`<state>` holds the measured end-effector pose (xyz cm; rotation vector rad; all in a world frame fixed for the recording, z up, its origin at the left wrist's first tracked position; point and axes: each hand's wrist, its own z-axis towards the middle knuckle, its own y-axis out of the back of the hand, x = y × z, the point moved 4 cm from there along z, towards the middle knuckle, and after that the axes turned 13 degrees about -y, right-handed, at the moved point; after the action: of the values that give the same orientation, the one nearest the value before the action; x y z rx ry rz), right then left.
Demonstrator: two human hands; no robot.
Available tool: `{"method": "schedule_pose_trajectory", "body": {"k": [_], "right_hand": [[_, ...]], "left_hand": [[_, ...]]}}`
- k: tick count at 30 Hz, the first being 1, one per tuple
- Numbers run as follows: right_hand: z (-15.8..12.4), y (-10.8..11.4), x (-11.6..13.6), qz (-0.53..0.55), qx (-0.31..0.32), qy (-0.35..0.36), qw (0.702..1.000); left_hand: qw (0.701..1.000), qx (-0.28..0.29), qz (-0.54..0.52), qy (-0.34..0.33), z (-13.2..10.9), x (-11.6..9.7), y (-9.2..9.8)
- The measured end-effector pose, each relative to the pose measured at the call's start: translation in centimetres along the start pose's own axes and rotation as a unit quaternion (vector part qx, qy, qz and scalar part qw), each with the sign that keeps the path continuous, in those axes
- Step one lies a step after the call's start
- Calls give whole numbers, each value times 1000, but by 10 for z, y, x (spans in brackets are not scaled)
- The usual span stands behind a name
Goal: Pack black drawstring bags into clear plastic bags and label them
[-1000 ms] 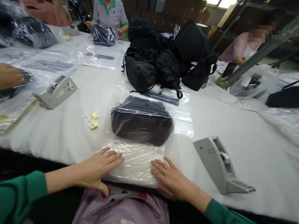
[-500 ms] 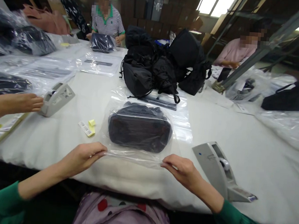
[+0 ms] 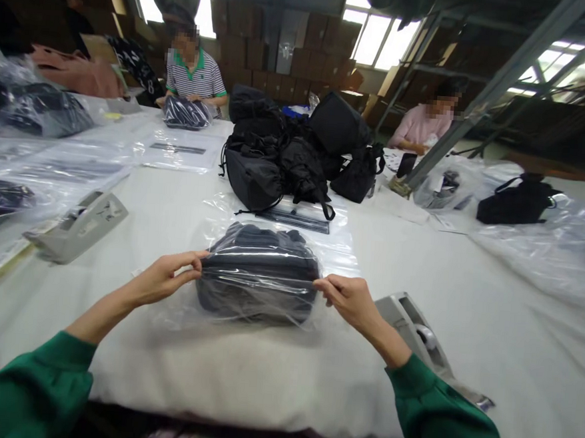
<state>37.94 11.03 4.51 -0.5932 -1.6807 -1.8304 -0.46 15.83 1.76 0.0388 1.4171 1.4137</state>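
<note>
A dark bag [image 3: 257,296] lies inside a clear plastic bag [image 3: 175,314] on the white-covered table. The plastic's near edge is folded up over the dark bag and stretched taut between my hands. At its left end, my left hand [image 3: 171,277] pinches the plastic between thumb and fingers. My right hand [image 3: 344,296] grips the right end in the same way. Just beyond my right hand and partly behind my forearm lies a grey tape dispenser [image 3: 415,328].
Black drawstring bags [image 3: 292,152] are heaped behind the wrapped bag, partly over flat plastic bags [image 3: 341,239]. Another tape dispenser [image 3: 86,228] stands at left. A metal post [image 3: 485,106] slants at right. Two people work across the table, one in a striped shirt [image 3: 199,76].
Both my hands have lifted the plastic's edge away from me and over the dark bag. Another person's hand at the left dispenser is gone from view. The camera view has shifted.
</note>
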Motion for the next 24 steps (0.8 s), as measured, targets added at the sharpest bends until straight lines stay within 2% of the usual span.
{"method": "schedule_pose_trajectory", "body": {"k": [3,6,8,11,13,15,17,20,22,24], "right_hand": [[-9,22,-3,51,53,-37,997],[-43,31,8,20,111,36,993],[-72,24,13,-65,123,97,986],[-105,1,9,-186,88,177,962],[-118,-12,3,-197,54,222,953],[-124,-17,-3,-136,33,247,959],[-121,-14,-8,-25,17,217,976],[-106,-7,-26,141,-16,49,989],[-96,-8,-45,236,-50,-72,968],[-88,-11,-64,305,-103,-142,936]], "left_hand": [[999,-24,-22,23,-3,4,-1],[998,-54,-29,34,-6,7,-4],[997,-66,-31,40,-8,9,-6],[996,-62,-31,58,-8,11,-6],[996,-41,-28,68,-8,13,-3],[997,-12,-25,67,-8,14,-1],[997,13,-23,66,-9,15,1],[997,18,-27,68,-11,14,1],[997,18,-43,63,-11,12,-1],[996,27,-62,58,-11,12,-2]]}}
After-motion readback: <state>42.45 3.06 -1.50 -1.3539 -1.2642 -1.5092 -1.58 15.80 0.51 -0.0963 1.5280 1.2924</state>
